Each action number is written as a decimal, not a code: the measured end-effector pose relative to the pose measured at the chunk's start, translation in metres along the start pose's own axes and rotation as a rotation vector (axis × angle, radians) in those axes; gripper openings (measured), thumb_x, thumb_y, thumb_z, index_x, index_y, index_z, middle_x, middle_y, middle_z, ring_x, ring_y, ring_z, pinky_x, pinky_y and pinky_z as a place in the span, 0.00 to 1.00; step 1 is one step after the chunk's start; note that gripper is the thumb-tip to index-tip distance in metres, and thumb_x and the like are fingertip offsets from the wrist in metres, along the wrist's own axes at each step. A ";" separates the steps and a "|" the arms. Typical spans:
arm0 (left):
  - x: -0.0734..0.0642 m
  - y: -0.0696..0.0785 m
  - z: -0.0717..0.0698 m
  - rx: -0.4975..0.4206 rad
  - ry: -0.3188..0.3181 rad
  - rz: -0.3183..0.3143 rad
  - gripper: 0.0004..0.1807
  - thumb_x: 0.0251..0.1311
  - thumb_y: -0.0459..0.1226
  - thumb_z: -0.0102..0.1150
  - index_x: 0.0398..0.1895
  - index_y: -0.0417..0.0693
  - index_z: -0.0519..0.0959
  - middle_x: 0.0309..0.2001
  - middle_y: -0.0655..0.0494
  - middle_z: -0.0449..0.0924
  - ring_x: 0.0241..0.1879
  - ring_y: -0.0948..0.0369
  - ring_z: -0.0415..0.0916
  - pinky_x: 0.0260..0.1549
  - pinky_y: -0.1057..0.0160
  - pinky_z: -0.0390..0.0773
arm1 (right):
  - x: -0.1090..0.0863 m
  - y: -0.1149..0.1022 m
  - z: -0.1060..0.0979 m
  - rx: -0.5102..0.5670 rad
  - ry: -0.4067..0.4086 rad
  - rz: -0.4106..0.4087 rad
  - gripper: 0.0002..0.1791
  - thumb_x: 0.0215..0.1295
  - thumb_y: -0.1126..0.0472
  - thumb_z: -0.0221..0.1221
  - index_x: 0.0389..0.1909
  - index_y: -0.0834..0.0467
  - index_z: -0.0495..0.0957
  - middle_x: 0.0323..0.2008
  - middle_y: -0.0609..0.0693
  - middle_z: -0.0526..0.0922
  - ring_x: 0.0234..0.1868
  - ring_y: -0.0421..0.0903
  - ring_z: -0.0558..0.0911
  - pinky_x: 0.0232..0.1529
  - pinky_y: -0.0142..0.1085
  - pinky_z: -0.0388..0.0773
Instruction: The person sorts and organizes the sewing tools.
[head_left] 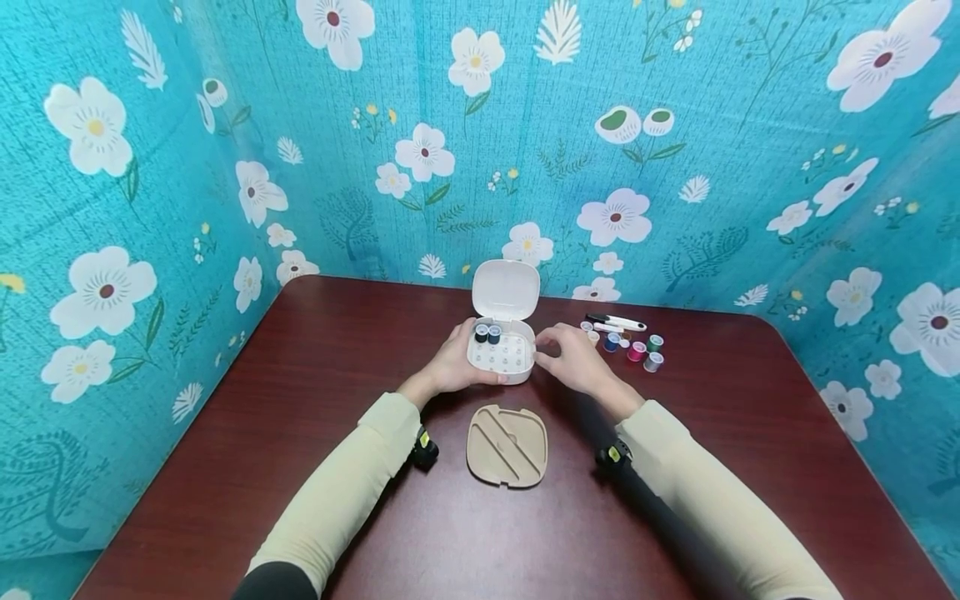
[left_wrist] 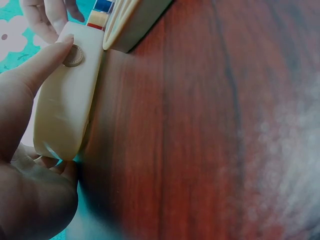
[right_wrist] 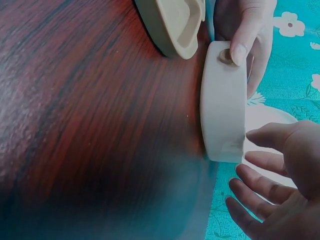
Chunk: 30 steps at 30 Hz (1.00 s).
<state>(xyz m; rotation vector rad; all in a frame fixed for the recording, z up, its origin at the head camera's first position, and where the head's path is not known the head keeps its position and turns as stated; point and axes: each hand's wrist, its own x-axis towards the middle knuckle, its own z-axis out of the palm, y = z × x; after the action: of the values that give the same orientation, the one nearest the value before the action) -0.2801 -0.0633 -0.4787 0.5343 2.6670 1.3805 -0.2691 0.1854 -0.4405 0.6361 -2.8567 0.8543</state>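
A white sewing box (head_left: 501, 377) stands on the table with its lid (head_left: 506, 287) raised behind it. Two dark thread spools (head_left: 487, 334) sit at the back left inside, among rows of small pegs. My left hand (head_left: 452, 364) grips the box from the left, its thumb on the front wall by a round button (left_wrist: 74, 56). At the opposite side, my right hand (head_left: 573, 358) has its thumb tip and index fingertip right at the rim. The other fingers of that hand (right_wrist: 280, 182) are spread and loosely bent, with nothing visible between them.
A tan divided tray (head_left: 507, 447) lies on the table (head_left: 465, 533) in front of the box. Right of the box are several thread spools, among them pink (head_left: 636, 351), green (head_left: 656, 342) and grey ones (head_left: 653, 362). A black-and-white pen-like tool (head_left: 617, 322) lies behind them.
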 end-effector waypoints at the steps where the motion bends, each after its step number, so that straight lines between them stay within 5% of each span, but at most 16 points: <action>1: 0.000 0.000 0.000 -0.001 0.001 -0.003 0.64 0.37 0.50 0.86 0.77 0.47 0.56 0.67 0.45 0.63 0.66 0.50 0.64 0.67 0.51 0.65 | -0.001 0.001 0.000 0.003 0.001 0.000 0.13 0.64 0.62 0.68 0.47 0.65 0.85 0.44 0.59 0.84 0.48 0.57 0.83 0.54 0.54 0.78; 16: 0.000 0.000 0.000 0.013 0.003 0.002 0.64 0.37 0.50 0.87 0.77 0.49 0.56 0.68 0.45 0.63 0.66 0.51 0.65 0.67 0.51 0.66 | -0.017 0.022 -0.013 -0.006 0.014 0.024 0.14 0.65 0.63 0.67 0.48 0.67 0.84 0.44 0.61 0.85 0.47 0.57 0.84 0.52 0.54 0.80; 30: 0.001 -0.001 0.000 0.006 0.002 0.001 0.65 0.36 0.50 0.87 0.78 0.46 0.56 0.68 0.45 0.64 0.66 0.51 0.64 0.67 0.50 0.65 | -0.027 0.042 -0.020 -0.057 0.128 0.114 0.17 0.63 0.63 0.67 0.50 0.68 0.82 0.48 0.66 0.81 0.49 0.62 0.82 0.55 0.57 0.76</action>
<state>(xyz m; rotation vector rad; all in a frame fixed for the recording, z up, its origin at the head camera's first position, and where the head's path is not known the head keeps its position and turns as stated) -0.2811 -0.0633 -0.4790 0.5348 2.6738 1.3750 -0.2624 0.2383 -0.4503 0.4003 -2.8125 0.7937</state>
